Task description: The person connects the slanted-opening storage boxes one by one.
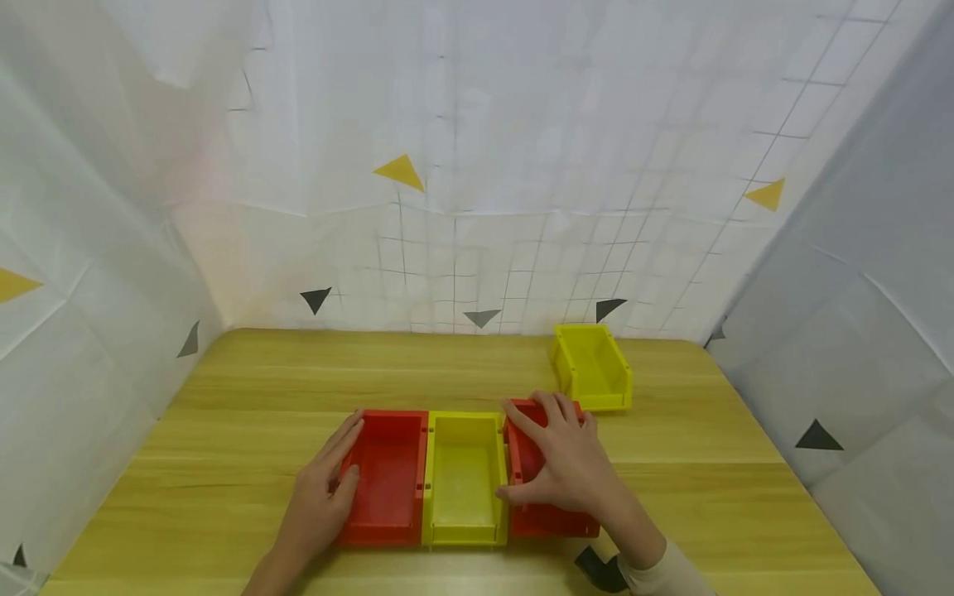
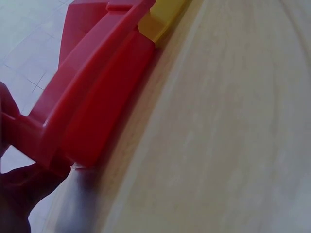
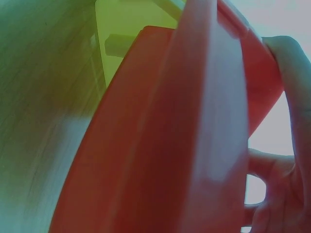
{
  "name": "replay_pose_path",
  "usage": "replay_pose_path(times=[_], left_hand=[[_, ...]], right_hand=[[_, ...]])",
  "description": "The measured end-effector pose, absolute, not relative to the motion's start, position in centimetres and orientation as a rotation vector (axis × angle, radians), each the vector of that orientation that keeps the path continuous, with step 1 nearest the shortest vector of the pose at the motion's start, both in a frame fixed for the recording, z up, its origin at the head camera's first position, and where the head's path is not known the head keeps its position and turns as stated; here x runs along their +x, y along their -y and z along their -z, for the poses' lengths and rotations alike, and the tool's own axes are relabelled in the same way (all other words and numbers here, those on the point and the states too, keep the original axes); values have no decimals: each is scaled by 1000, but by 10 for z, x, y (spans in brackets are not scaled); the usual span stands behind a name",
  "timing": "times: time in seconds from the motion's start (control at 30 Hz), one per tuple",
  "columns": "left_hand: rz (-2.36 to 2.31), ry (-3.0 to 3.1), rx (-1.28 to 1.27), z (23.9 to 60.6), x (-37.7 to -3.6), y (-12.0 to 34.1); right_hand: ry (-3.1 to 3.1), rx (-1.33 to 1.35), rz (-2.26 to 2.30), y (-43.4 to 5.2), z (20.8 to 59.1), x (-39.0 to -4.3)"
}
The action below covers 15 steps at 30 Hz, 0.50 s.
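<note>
Side by side on the wooden table stand a red bin (image 1: pixel 387 472), a yellow bin (image 1: pixel 465 463) and a second red bin (image 1: pixel 551 523). My left hand (image 1: pixel 316 497) lies against the left wall of the first red bin, its fingers nearly straight along the rim. With fingers spread across the top, my right hand (image 1: pixel 562 463) grips the second red bin; the thumb is at its left side, beside the yellow bin. This right-hand bin sits slightly askew, with a narrow gap to the yellow one. In the right wrist view, its red wall (image 3: pixel 160 131) fills the middle.
Another yellow bin (image 1: pixel 596 368) stands farther back on the right of the table (image 1: pixel 246 397). White sheeting (image 1: pixel 477 124) with coloured triangles hangs behind and on both sides. A black curved object (image 1: pixel 599 571) shows by the right wrist.
</note>
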State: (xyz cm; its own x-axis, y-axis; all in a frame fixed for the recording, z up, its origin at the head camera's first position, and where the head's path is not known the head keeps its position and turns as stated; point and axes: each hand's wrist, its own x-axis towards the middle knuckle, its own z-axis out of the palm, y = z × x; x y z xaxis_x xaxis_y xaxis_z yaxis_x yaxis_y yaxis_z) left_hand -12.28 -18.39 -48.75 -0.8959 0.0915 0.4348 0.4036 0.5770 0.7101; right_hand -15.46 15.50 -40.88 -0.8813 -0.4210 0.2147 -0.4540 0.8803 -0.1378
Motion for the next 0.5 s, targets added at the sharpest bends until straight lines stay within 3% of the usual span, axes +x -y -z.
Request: replay_pose_path(times=[0.5], left_hand=[[1210,2468,-397,487,-123,184]], right_hand=[[2890,663,-286,-154,408,-154]])
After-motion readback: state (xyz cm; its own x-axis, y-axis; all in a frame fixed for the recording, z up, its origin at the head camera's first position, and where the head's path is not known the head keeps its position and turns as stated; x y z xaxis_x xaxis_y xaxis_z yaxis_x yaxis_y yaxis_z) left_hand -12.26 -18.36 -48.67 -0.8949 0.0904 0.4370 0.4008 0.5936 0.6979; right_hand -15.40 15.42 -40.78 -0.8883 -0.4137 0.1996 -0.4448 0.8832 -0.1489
